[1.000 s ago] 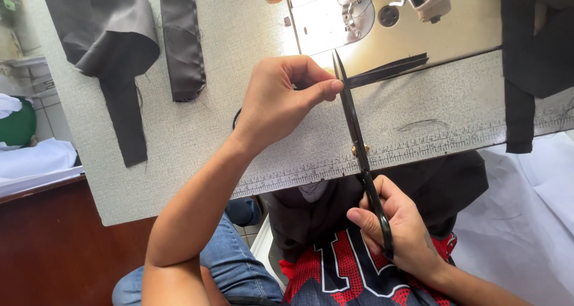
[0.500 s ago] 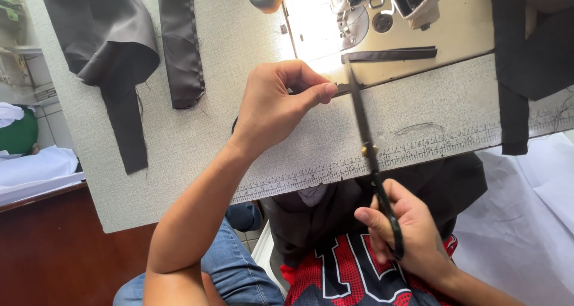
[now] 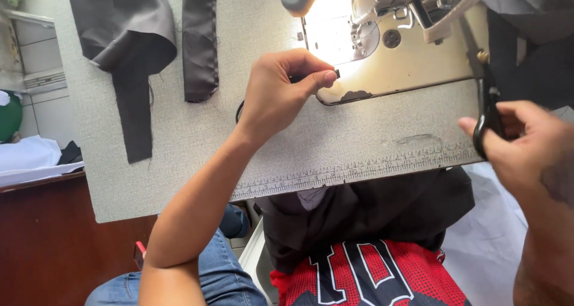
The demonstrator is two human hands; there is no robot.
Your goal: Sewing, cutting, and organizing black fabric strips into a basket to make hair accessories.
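Your left hand's fingers [image 3: 317, 79] pinch a small dark fabric piece [image 3: 336, 73] up into the sewing-machine lamp's light; at three o'clock, your right hand [image 3: 520, 138] grips black scissors [image 3: 485, 112], blades raised clear.

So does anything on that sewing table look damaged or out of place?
Yes, a little wear. The sewing machine's cream base has a dark chipped patch along its front edge, just below the small dark scrap pinched in the left hand. The table top shows a faint scuff near the printed ruler strip. Nothing is spilled.
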